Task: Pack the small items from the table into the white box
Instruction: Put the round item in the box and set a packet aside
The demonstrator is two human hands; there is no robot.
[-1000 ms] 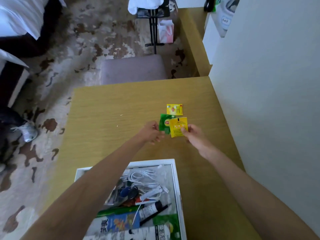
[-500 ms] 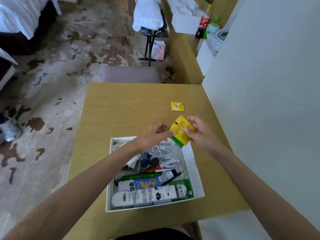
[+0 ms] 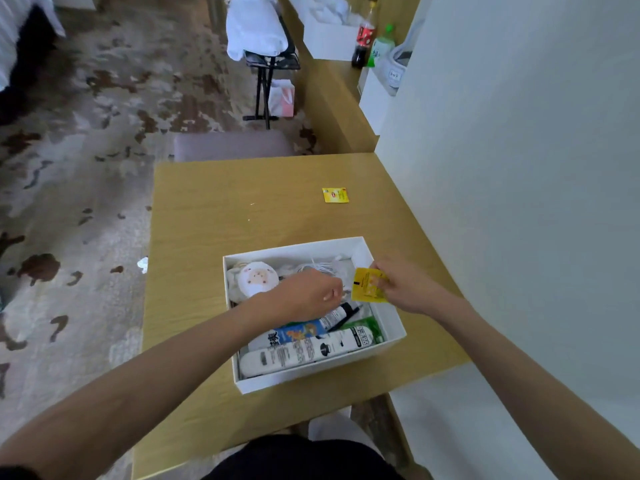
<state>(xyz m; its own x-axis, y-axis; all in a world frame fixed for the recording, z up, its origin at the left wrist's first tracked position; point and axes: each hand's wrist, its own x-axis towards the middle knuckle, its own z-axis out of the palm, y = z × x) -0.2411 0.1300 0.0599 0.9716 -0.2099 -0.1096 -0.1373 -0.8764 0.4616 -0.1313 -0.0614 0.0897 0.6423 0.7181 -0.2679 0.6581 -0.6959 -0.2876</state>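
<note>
The white box [image 3: 311,380] stands on the wooden table [image 3: 221,216] near its front edge. It holds a sheep plush [image 3: 258,279], a white cable [image 3: 317,266], a white tube [image 3: 304,353], a blue tube [image 3: 298,332] and a green packet [image 3: 365,323]. My right hand [image 3: 403,287] pinches a yellow sachet [image 3: 367,285] over the box's right rim. My left hand [image 3: 306,297] hovers over the middle of the box, fingers curled downward; anything under them is hidden. A second yellow sachet [image 3: 335,195] lies on the table beyond the box.
A white wall [image 3: 519,168] runs along the table's right side. A grey stool [image 3: 232,145] stands behind the far edge. Further back are a folding stand with white cloth [image 3: 258,29] and bottles [image 3: 363,43] on a counter. Patterned carpet lies to the left.
Both hands have moved back from the far table to the box. The yellow sachet came with my right hand and now sits lower, over the box's right rim. The view tilted down.
</note>
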